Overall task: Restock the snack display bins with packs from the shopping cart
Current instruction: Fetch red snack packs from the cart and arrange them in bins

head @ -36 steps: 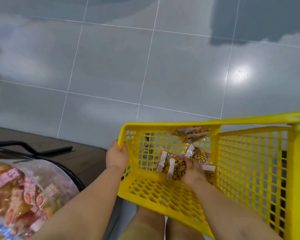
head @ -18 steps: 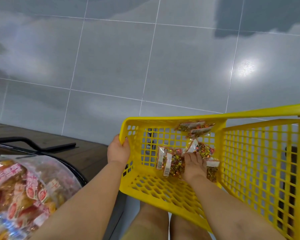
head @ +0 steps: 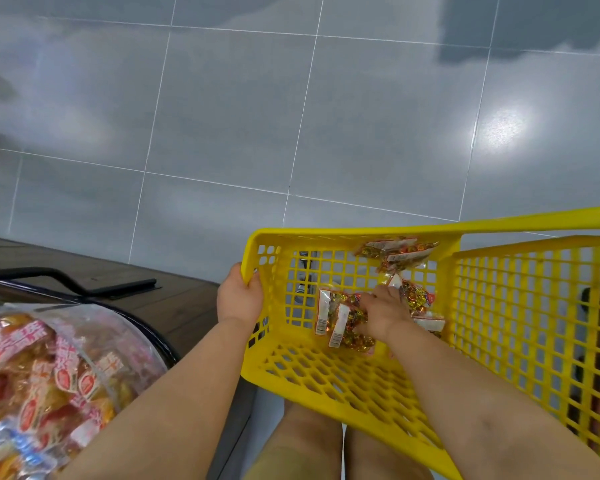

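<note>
Right hand [head: 383, 315] is down in the cart [head: 361, 232], fingers laid over a heap of packs [head: 340, 320]; we cannot tell whether they pinch one yet. Left hand [head: 239, 299] grips the cart's corner rim. We judge the packs light, with slick crinkly film and loose sweets shifting inside. Best taken by the flat white header, or scooped several together. Far packs [head: 395, 252] lean at the far wall. Bin [head: 153, 336] is at left, heaped.

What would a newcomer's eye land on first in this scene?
The bright yellow cart at lower right stands out against the grey floor; the left hand grips its corner rim while the right hand grasps gold-and-red snack packs inside. At lower left lies a heap of pink-labelled snack bags.
</note>
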A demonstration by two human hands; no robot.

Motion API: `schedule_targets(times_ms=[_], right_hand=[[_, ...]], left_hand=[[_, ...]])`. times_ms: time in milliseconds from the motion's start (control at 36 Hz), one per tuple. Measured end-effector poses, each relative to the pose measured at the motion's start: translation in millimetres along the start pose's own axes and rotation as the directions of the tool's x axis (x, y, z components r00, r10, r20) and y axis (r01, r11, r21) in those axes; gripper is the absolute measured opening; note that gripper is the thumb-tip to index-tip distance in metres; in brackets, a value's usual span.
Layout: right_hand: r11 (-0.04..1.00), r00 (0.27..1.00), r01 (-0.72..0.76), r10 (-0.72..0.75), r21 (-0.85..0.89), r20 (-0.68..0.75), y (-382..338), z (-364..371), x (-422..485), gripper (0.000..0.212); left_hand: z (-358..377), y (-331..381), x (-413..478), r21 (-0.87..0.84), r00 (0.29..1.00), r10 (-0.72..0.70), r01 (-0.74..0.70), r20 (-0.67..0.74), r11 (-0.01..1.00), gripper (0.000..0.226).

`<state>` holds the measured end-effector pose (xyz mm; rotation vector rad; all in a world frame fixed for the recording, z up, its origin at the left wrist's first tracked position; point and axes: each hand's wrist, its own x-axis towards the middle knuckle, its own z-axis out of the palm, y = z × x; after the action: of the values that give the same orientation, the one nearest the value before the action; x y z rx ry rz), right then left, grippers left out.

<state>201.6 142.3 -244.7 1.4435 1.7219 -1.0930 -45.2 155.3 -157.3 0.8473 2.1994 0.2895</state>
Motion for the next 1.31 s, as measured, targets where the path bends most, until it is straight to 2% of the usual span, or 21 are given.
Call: schedule_targets(times_ms=[139, 278, 306, 361, 417, 472, 528, 556, 611, 639, 694, 750, 778, 806, 833, 889, 944, 972, 1056, 1222, 1306], right_hand=[[0.994, 0.976, 0.106, -0.108, 0.022, 0.189, -2.5, -12.2, -8.9, 0.035], [0.927, 0.985, 0.102, -0.145, 0.36, 0.095, 4.8, -28.9, -24.4, 0.056], [0.877, 0.988, 0.096, -0.141, 0.47, 0.061, 4.8, -37.7, -28.5, 0.053], [0.708, 0.988, 0.085, -0.152, 0.701, 0.034, 0.7, -58.0, -39.9, 0.044], [0.482, 0.976, 0.075, -0.213, 0.873, 0.034, -8.0, -74.8, -50.1, 0.029], [0.315, 0.962, 0.083, -0.272, 0.946, 0.007, -19.5, -86.6, -53.5, 0.019], [0.294, 0.958, 0.117, -0.286, 0.949, -0.029, -34.0, -95.1, -52.9, 0.016], [0.296, 0.954, 0.133, -0.297, 0.946, -0.041, -41.2, -97.7, -52.2, 0.017], [0.294, 0.938, 0.15, -0.345, 0.944, -0.041, -54.1, -99.1, -50.0, 0.021], [0.302, 0.929, 0.142, -0.37, 0.943, -0.021, -58.8, -98.2, -48.7, 0.024], [0.285, 0.916, 0.095, -0.399, 0.954, 0.028, -60.6, -92.1, -42.1, 0.028], [0.117, 0.916, -0.017, -0.395, 0.993, 0.062, -54.9, -80.1, -31.6, 0.03], [0.025, 0.934, -0.071, -0.35, 0.997, 0.076, -51.4, -73.2, -26.5, 0.029], [0.0, 0.962, -0.084, -0.261, 0.996, 0.081, -47.8, -66.7, -22.3, 0.028], [0.081, 0.988, -0.064, -0.138, 0.995, 0.074, -44.4, -59.5, -17.9, 0.026], [0.467, 0.997, -0.043, 0.073, 0.883, 0.01, -36.1, -42.5, -6.8, 0.03], [0.803, 0.996, -0.058, 0.086, 0.594, -0.019, -29.4, -25.5, 2.4, 0.051], [0.893, 0.999, -0.039, 0.05, 0.448, -0.012, -28.0, -18.2, 5.6, 0.061], [0.978, 0.999, 0.027, -0.034, 0.208, 0.027, -29.7, -2.5, 11.0, 0.076], [0.998, 0.997, -0.036, 0.033, 0.047, 0.064, -33.3, 9.4, 13.3, 0.075], [0.999, 0.998, 0.003, -0.005, 0.035, 0.062, -28.5, 6.9, 15.5, 0.07]], left_hand=[[-1.4, 2.8, -1.6, -0.01, 1.0, -0.014, 0.014, 0.018, 1.0, 0.013], [-4.2, 5.5, -2.1, -0.046, 0.997, -0.063, 0.065, 0.048, 0.997, 0.011], [-5.5, 7.6, -3.8, -0.07, 0.995, -0.075, 0.08, 0.068, 0.994, 0.009], [-6.8, 11.8, -9.2, -0.125, 0.994, -0.067, 0.078, 0.088, 0.989, 0.038], [-9.9, 16.6, -17.4, -0.169, 1.0, -0.004, 0.001, -0.02, 0.986, 0.062], [-15.3, 23.5, -28.5, -0.122, 0.978, 0.16, -0.176, -0.133, 0.977, 0.053], [-18.2, 28.6, -37.0, -0.14, 0.966, 0.243, -0.253, -0.082, 0.957, 0.036], [-19.5, 33.4, -42.1, -0.221, 0.975, 0.223, -0.214, 0.018, 0.952, 0.034], [-17.9, 42.2, -50.1, -0.431, 0.958, 0.138, -0.017, 0.253, 0.902, 0.047], [-15.9, 44.3, -52.1, -0.464, 0.946, 0.109, 0.048, 0.305, 0.884, 0.054], [-10.8, 41.9, -52.6, -0.446, 0.948, 0.076, 0.074, 0.309, 0.892, 0.051], [-7.5, 35.7, -50.3, -0.451, 0.954, 0.073, 0.069, 0.29, 0.89, 0.034], [-6.1, 31.5, -48.5, -0.437, 0.961, 0.073, 0.054, 0.268, 0.898, 0.029], [-4.6, 27.2, -46.5, -0.416, 0.969, 0.067, 0.039, 0.238, 0.909, 0.028], [-3.1, 23.2, -44.7, -0.394, 0.977, 0.058, 0.027, 0.204, 0.919, 0.028], [-1.2, 17.2, -41.7, -0.344, 0.988, 0.046, 0.009, 0.151, 0.939, 0.027], [1.6, 11.0, -39.7, -0.289, 0.99, 0.057, -0.017, 0.129, 0.957, 0.028], [2.8, 8.6, -39.4, -0.266, 0.989, 0.067, -0.03, 0.13, 0.964, 0.028], [8.2, 2.5, -39.5, -0.21, 0.984, 0.096, -0.063, 0.151, 0.976, 0.029], [17.6, -8.1, -39.9, -0.12, 0.975, 0.144, -0.124, 0.169, 0.985, 0.037], [20.7, -13.2, -39.1, -0.103, 0.978, 0.117, -0.101, 0.172, 0.99, 0.042]])
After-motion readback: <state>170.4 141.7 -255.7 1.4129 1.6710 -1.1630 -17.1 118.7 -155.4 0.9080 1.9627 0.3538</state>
